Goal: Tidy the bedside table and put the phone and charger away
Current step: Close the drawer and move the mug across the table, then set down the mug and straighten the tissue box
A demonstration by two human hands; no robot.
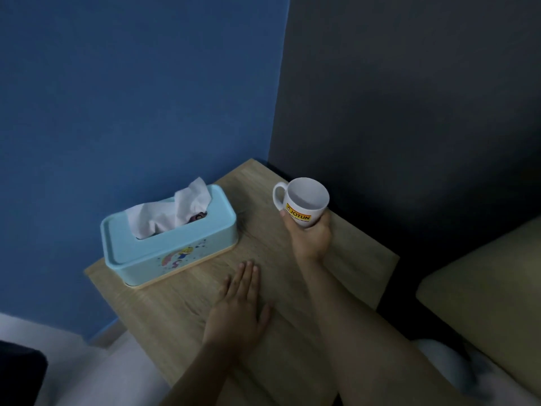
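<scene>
My right hand is wrapped around the low part of a white round mug with a yellow and red label. The fingers are curled shut on it. I cannot tell if the mug is standing on the light brown wooden bedside table or is held just above it. My left hand lies flat and open on the table, fingers together, with nothing in it.

The mug is near the back right corner of the table, close to the dark grey wall. It is a little tipped, so I can see down into it. Its handle points to the left and away from me. Its long way runs from bottom to top, almost straight up.

A light blue plastic tissue box with a cartoon on its side sits on the left part of the table, beside the blue wall. A white tissue sticks up from it. The box's long way runs from near left to far right.

What could go wrong? I hold the mug low down, so it could tip more and slip out. If there is drink inside, it could spill; I cannot see any. My arm could also bump the tissue box.

I do not see the phone or the charger here.
</scene>
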